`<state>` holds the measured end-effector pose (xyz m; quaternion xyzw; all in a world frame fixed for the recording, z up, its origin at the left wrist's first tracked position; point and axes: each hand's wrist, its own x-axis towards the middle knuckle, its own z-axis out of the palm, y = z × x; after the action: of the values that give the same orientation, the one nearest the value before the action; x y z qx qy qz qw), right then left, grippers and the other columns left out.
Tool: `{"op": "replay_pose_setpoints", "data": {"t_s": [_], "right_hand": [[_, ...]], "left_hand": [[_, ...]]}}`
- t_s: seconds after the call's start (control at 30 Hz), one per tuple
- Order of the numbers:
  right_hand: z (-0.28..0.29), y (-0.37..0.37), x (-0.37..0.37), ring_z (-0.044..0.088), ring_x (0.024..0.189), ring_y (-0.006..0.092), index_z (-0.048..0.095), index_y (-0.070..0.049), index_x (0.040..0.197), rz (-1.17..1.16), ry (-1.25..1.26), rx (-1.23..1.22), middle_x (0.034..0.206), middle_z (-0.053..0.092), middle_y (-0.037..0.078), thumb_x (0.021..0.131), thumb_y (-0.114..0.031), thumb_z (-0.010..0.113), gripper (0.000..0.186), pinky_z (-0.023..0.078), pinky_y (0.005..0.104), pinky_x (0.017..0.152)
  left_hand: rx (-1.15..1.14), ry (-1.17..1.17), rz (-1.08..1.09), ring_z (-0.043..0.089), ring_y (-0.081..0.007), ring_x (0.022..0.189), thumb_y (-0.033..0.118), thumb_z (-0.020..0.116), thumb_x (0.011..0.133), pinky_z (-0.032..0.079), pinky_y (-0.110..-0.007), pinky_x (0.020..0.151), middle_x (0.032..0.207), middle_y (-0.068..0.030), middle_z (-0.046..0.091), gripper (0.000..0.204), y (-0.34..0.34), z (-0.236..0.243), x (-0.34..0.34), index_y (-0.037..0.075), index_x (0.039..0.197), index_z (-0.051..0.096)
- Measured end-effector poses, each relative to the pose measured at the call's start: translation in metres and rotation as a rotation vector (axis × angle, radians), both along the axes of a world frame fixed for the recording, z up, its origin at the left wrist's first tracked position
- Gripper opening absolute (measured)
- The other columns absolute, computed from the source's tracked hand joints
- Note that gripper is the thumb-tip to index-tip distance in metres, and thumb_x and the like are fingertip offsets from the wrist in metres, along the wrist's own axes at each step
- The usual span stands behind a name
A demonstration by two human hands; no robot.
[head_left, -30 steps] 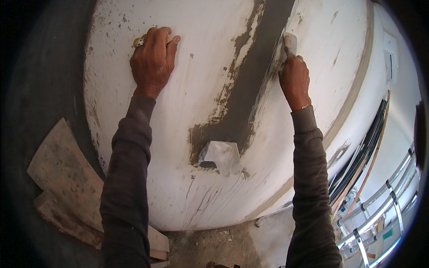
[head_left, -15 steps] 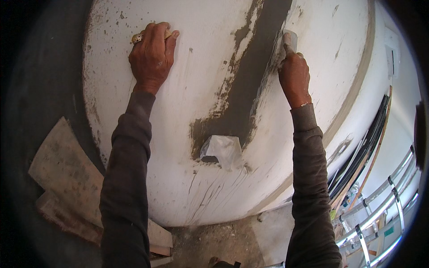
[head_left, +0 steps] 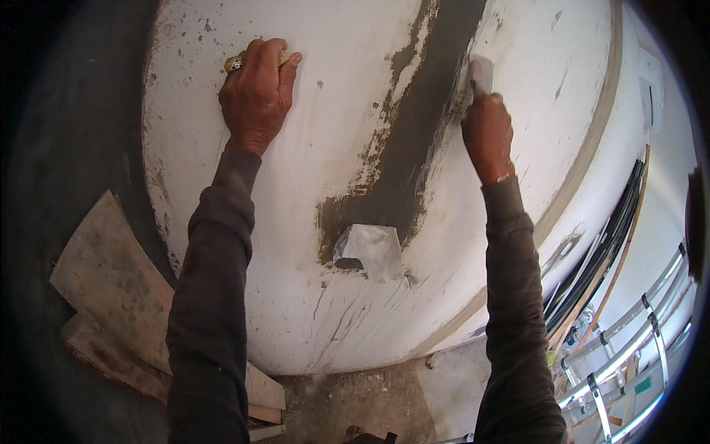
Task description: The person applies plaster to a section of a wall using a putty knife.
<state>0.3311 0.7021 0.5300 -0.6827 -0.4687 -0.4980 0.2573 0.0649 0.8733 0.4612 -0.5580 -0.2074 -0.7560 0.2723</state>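
My right hand grips a putty knife, its pale blade against the white wall beside the right edge of a dark grey plaster strip. The handle is hidden in my fist. Up at the left, my left hand is closed over a small yellowish piece at the wall; most of it is hidden, so its kind does not show. A patterned ring is on one finger. Crumpled clear plastic hangs over a dark recess at the strip's lower end.
Dusty boards lean at the lower left, beside a dark grey wall. Black pipes and wooden strips stand at the right, near a shiny metal ladder. Dusty floor shows below the wall.
The putty knife has shifted slightly down along the strip's edge, and my right index finger no longer stretches along the blade. In view, my left hand sits slightly farther right.
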Motion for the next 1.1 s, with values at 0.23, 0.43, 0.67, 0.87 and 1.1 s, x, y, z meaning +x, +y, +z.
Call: {"op": "replay_pose_setpoints", "data": {"t_s": [0.23,0.43,0.67,0.87,1.1], "right_hand": [[0.011,0.003,0.004,0.067,0.078,0.0439,0.041,-0.012,0.149,0.029,-0.095,0.055,0.092,0.063,0.028,0.083,0.004,0.057,0.07,0.055,0.0487,0.068],[-0.003,0.004,-0.001,0.067,0.083,0.0456,0.055,-0.004,0.132,0.012,-0.009,0.023,0.096,0.063,0.029,0.084,0.001,0.058,0.048,0.056,0.0497,0.072],[0.03,0.009,0.007,0.068,0.088,0.0466,0.05,-0.006,0.139,0.027,-0.036,0.036,0.1,0.062,0.03,0.086,-0.001,0.057,0.054,0.055,0.0507,0.075],[0.014,0.004,-0.002,0.067,0.089,0.0466,0.062,0.002,0.113,0.041,-0.02,0.007,0.098,0.064,0.029,0.084,-0.002,0.059,0.03,0.055,0.0508,0.075],[0.043,0.007,0.015,0.067,0.087,0.047,0.045,-0.007,0.144,0.045,-0.057,0.018,0.094,0.064,0.029,0.083,0.001,0.058,0.063,0.055,0.0508,0.074]], "left_hand": [[0.029,-0.008,0.032,0.068,-0.0223,0.079,0.024,0.064,0.096,0.055,-0.034,0.066,0.097,-0.0055,0.066,0.02,0.001,0.001,-0.002,0.009,0.108,0.062],[-0.029,0.002,0.016,0.067,-0.021,0.079,0.024,0.064,0.096,0.054,-0.033,0.064,0.097,-0.005,0.065,0.02,0.001,-0.002,-0.001,0.009,0.108,0.061],[-0.014,-0.002,0.036,0.067,-0.0209,0.079,0.023,0.064,0.096,0.054,-0.033,0.065,0.096,-0.0055,0.065,0.019,-0.002,0.0,0.0,0.009,0.108,0.061],[-0.013,-0.002,0.016,0.067,-0.0209,0.079,0.022,0.064,0.096,0.055,-0.034,0.065,0.097,-0.006,0.065,0.018,-0.001,-0.001,-0.003,0.008,0.108,0.061],[-0.042,0.002,0.0,0.067,-0.0226,0.08,0.021,0.064,0.096,0.055,-0.034,0.066,0.097,-0.0063,0.065,0.018,-0.006,0.0,0.002,0.008,0.107,0.061]]}}
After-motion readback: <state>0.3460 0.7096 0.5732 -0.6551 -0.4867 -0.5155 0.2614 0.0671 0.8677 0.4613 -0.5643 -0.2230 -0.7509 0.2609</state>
